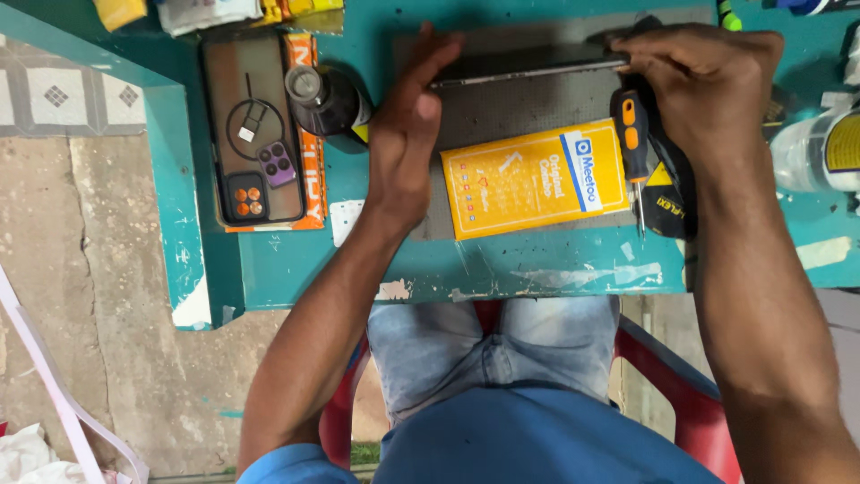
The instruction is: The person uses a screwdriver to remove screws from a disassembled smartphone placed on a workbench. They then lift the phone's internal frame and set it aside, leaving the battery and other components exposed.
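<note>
Smartphone [528, 64] on edge, thin and dark, stood gripped between my two hands over a grey work mat [511, 112] on the teal desk [296, 269]. My left hand [408, 134] pressed its flat palm and straight fingers against the phone's left end, clasping it rather than lying loose; my right hand [708, 85] pinched the right end between thumb and curled fingers. The phone ran level from one hand to the other, its narrow side turned up toward my head camera.

Just below it on the mat lay a yellow flat box [533, 179] with a blue panel, tilted slightly. Beside the box's right edge lay a small screwdriver [632, 148] with an orange-and-black handle, tip pointing toward me, partly over a black-and-yellow packet [667, 202]. To the left of my left wrist stood a dark bottle [327, 99] with a grey cap, and farther left a dark translucent phone case [253, 130] lay flat on an orange packet [312, 193], small parts resting on it. A clear bottle [820, 152] with a yellow label lay at the right edge. My blue jeans and a red chair [690, 394] showed below the desk.
</note>
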